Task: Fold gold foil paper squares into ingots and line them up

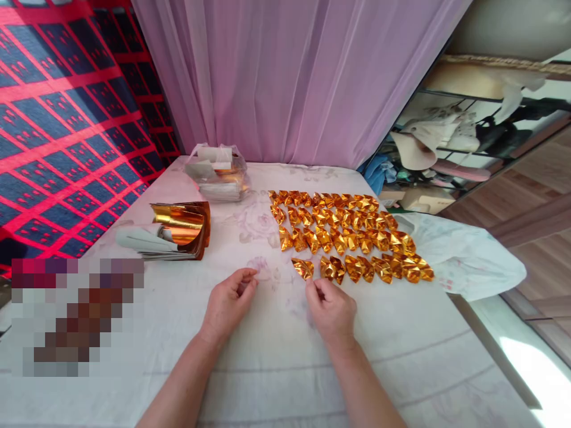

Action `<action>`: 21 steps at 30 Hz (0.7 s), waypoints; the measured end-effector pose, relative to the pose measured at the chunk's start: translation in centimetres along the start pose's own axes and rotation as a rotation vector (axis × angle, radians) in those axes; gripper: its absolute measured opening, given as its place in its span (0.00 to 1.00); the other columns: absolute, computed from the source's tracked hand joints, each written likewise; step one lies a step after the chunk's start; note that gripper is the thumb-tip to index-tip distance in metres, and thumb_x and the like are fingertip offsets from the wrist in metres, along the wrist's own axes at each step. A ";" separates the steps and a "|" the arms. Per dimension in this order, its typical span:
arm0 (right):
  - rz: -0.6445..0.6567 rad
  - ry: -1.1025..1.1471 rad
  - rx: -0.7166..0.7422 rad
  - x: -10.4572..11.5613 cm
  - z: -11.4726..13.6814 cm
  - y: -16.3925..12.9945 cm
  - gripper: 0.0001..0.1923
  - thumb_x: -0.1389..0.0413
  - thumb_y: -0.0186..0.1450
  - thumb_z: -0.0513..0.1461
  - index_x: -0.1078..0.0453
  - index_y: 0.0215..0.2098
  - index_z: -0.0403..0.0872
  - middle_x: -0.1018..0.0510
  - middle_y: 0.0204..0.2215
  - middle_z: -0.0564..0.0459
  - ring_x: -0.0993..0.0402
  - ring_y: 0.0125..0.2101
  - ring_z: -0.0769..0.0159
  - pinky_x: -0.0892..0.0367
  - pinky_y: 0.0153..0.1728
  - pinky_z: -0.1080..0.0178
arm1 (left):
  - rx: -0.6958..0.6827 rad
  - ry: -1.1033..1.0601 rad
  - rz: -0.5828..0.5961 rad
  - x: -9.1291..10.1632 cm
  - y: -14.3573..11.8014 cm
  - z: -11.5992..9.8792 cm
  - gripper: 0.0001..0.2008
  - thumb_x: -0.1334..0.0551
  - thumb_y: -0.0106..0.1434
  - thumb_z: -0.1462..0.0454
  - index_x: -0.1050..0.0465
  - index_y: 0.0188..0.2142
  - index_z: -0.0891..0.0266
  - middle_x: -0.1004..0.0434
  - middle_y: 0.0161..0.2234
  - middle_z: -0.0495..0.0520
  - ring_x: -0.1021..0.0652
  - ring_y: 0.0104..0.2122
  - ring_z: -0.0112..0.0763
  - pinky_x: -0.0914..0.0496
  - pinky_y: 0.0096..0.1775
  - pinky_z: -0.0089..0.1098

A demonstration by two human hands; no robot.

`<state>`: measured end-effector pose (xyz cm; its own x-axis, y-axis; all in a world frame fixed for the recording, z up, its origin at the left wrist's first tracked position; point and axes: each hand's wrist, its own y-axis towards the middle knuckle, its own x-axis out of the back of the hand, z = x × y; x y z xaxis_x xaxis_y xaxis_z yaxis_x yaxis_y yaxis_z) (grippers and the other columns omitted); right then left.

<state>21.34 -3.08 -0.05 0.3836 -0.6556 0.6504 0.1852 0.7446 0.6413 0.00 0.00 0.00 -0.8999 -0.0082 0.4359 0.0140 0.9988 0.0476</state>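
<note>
Gold folds [352,238] lie in rows on the cloth [276,356], right of centre; the nearest one [303,268] sits at the near left end of the rows, just beyond the right hand [331,309]. That hand rests on the cloth with fingers curled and tips pinched together; whether anything is between them I cannot tell. The left hand [229,303] lies a little apart to the left, fingers loosely curled in, tips close, nothing seen in them. Farther left — a stack of gold foil sheets [178,232]. Beyond it, at the far edge, a clear bag [218,172]. A pink curtain [289,77] hangs behind.
</note>
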 end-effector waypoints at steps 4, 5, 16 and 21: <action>-0.032 -0.096 -0.056 -0.2 -0.9 0.1 0.20 0.49 0.66 0.41 0.34 0.17 0.48 0.32 0.12 0.58 0.39 0.15 0.72 0.49 0.22 0.67 | -0.022 0.036 0.008 0.1 0.0 -0.3 0.15 0.41 0.59 0.56 0.22 0.40 0.59 0.19 0.28 0.49 0.22 0.24 0.28 0.28 0.29 0.26; -0.030 -0.108 -0.063 -0.3 -1.0 0.1 0.20 0.49 0.66 0.41 0.34 0.16 0.48 0.32 0.12 0.58 0.40 0.15 0.72 0.49 0.22 0.67 | -0.028 0.044 0.010 0.1 0.0 -0.3 0.15 0.42 0.59 0.56 0.22 0.40 0.59 0.19 0.27 0.49 0.23 0.24 0.28 0.28 0.30 0.26; 0.010 -0.199 -0.019 -0.7 -0.6 -0.2 0.21 0.49 0.66 0.41 0.33 0.15 0.48 0.29 0.12 0.56 0.42 0.14 0.72 0.53 0.22 0.66 | -0.060 0.094 0.025 0.2 0.1 0.1 0.15 0.43 0.60 0.55 0.22 0.41 0.59 0.18 0.28 0.49 0.21 0.25 0.30 0.27 0.31 0.27; 0.008 -0.214 -0.024 -0.8 -0.4 -0.2 0.22 0.50 0.66 0.43 0.34 0.15 0.48 0.28 0.12 0.56 0.42 0.13 0.73 0.53 0.22 0.65 | -0.057 0.094 0.037 0.3 0.0 -0.1 0.16 0.43 0.61 0.54 0.22 0.41 0.59 0.17 0.30 0.50 0.20 0.27 0.31 0.27 0.32 0.28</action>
<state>21.31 -2.64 -0.87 0.1853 -0.6593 0.7287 0.2057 0.7511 0.6273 -0.20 -0.02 0.21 -0.8537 0.0214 0.5202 0.0738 0.9940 0.0802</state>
